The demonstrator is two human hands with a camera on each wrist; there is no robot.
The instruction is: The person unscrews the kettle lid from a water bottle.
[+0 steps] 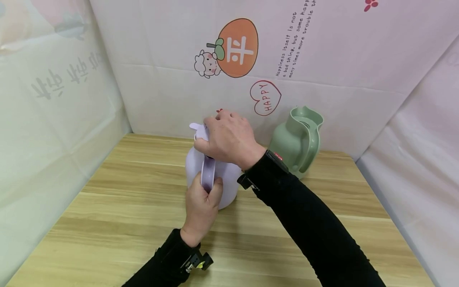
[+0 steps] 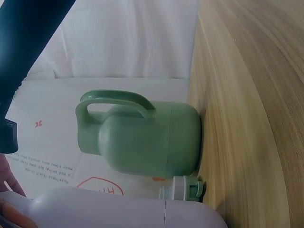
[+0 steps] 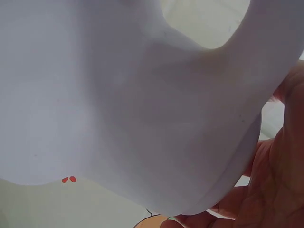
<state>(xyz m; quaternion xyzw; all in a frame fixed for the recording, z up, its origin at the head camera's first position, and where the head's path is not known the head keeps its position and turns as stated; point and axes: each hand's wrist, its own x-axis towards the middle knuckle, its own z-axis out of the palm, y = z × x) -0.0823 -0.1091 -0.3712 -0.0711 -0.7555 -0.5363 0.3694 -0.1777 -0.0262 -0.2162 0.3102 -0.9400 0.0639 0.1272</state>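
Observation:
A lavender thermos jug [image 1: 228,185] stands upright on the wooden table. My left hand [image 1: 201,207] grips its handle [image 1: 208,173], with the thumb along the right side. From above, my right hand [image 1: 232,137] holds the jug's lid [image 1: 202,132], fingers over the far side and thumb on the near side. Most of the lid is hidden under that hand. The right wrist view is filled by the jug's pale upper body [image 3: 142,118], with fingers [image 3: 270,180] around the top edge.
A green thermos jug [image 1: 285,145] with an open top stands to the right, near the back cloth. Between the two jugs, a green and white stopper [image 2: 180,188] sits on the table [image 2: 251,142]. Printed cloth [image 1: 161,79] hangs behind and at both sides.

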